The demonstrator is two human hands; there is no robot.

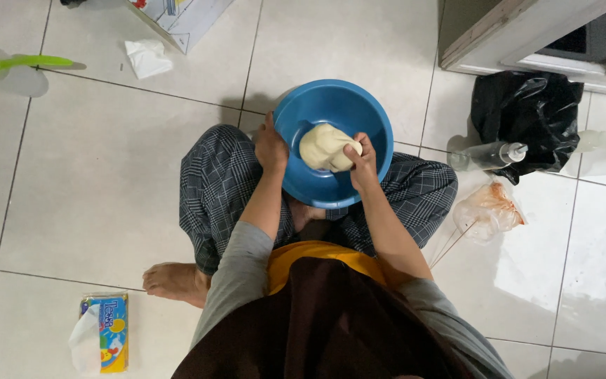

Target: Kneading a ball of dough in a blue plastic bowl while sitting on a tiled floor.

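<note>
Blue and round, a plastic bowl (317, 184) rests in the lap of a person sitting cross-legged on a white tiled floor (92, 175), and a pale, smooth lump of dough (324, 146) lies inside it toward the far wall. The left hand (271, 147) clasps the bowl's left rim, fingers curled over the edge. The right hand (360, 160) is down in the bowl, its fingers closed on the right side of the dough. To the right on the floor stand a clear spray bottle (489, 156), a black plastic bag (527, 116) and a crumpled clear plastic bag (489, 210). A tissue pack (105, 342) lies near the bare foot (173, 282), and a green plastic scoop (8, 64) sits far left.
</note>
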